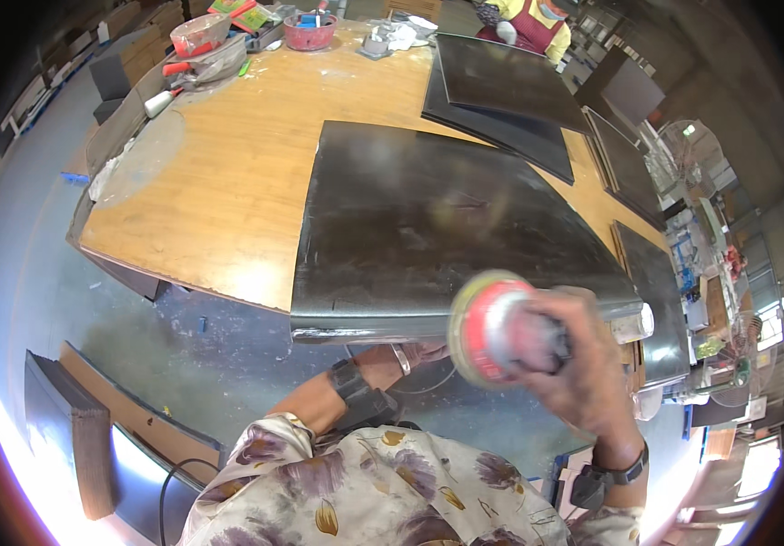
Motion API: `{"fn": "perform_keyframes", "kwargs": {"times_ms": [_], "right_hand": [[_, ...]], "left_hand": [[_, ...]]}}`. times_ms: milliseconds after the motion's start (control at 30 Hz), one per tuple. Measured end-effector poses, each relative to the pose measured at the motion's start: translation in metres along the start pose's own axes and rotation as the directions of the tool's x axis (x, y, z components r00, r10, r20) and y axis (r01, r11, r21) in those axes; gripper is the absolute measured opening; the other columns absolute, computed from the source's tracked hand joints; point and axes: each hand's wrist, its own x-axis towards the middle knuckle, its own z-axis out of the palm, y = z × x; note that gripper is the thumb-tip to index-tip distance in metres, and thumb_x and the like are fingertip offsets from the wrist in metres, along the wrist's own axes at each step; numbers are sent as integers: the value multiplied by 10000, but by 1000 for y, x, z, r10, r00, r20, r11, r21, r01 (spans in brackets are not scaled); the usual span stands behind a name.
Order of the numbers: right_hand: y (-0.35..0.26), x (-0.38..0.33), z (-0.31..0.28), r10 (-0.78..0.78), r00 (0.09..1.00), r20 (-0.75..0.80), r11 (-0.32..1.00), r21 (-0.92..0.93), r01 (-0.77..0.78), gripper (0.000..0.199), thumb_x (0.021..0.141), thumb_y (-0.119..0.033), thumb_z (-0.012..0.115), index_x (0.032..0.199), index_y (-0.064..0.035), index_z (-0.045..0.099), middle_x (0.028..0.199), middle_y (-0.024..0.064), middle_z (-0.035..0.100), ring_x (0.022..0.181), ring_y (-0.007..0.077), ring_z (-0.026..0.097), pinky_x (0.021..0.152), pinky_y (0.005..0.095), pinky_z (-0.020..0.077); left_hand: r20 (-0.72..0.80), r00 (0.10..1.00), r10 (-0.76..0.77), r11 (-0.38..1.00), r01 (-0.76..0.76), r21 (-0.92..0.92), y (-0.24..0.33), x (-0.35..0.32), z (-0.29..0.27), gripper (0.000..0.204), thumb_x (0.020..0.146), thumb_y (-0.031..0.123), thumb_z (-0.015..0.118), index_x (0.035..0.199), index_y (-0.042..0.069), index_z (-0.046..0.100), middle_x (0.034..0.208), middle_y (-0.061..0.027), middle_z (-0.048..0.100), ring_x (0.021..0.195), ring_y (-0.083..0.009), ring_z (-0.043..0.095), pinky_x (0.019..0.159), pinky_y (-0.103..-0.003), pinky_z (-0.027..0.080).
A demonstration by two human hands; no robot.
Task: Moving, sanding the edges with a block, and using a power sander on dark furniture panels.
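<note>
One dark panel (410, 218): flat on the table (201, 182).
Right hand (581, 359): curled round a red tool (492, 335), by the panel's near edge.
Left hand (427, 353): beside that edge; its grip, I cannot tell.

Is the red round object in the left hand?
No, the right hand holds the red round object; the left hand is near the dark panel.
</note>
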Motion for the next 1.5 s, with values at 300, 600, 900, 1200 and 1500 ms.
{"fn": "perform_keyframes", "kwargs": {"times_ms": [300, 600, 900, 1200, 1500], "right_hand": [[18, -22, 13, -109, 980, -164, 994, -39, 104, 553, 568, -86, 777, 1059, -138, 527, 1049, 129, 549, 923, 298, 585, 702, 348, 518], [36, -34, 9, -56, 988, -143, 997, -63, 48, 570, 569, -91, 752, 1094, -175, 545, 1054, 138, 568, 955, 313, 571, 767, 362, 508], [161, -73, -31, 266, 761, -591, 951, 34, -306, 632, 543, 51, 737, 1114, -45, 485, 1081, 127, 543, 1031, 268, 530, 907, 356, 412], [-43, 21, 32, -386, 908, -162, 921, -120, 370, 454, 647, -148, 769, 1040, -174, 544, 1035, 163, 535, 863, 308, 603, 630, 377, 517], [-94, 35, 48, -405, 914, -17, 910, -105, 401, 452, 642, -153, 773, 1036, -190, 554, 1048, 164, 514, 821, 315, 610, 606, 373, 522]], "left_hand": [[-56, 998, 42, 998, -40, 38, 28, -19, 55, 407, 827, 267, 632, 1159, 44, 556, 1110, -113, 600, 1057, -195, 556, 917, -347, 468], [-67, 995, -79, 996, 76, -41, 43, 2, 76, 385, 832, 210, 633, 1174, 59, 542, 1158, -110, 578, 1044, -176, 557, 927, -347, 454], [-3, 981, 195, 935, -185, 304, 29, 9, 55, 242, 856, 215, 585, 1023, 40, 584, 1027, -53, 621, 1000, -171, 574, 923, -318, 458], [-65, 965, 254, 967, -251, 51, 68, -25, 111, 462, 793, 169, 671, 1210, 84, 494, 1221, -86, 513, 1115, -176, 504, 958, -319, 427], [9, 840, 543, 834, -538, -126, 54, -51, 110, 580, 722, 147, 740, 1230, 79, 470, 1211, -85, 513, 1127, -186, 497, 983, -326, 403]]}}
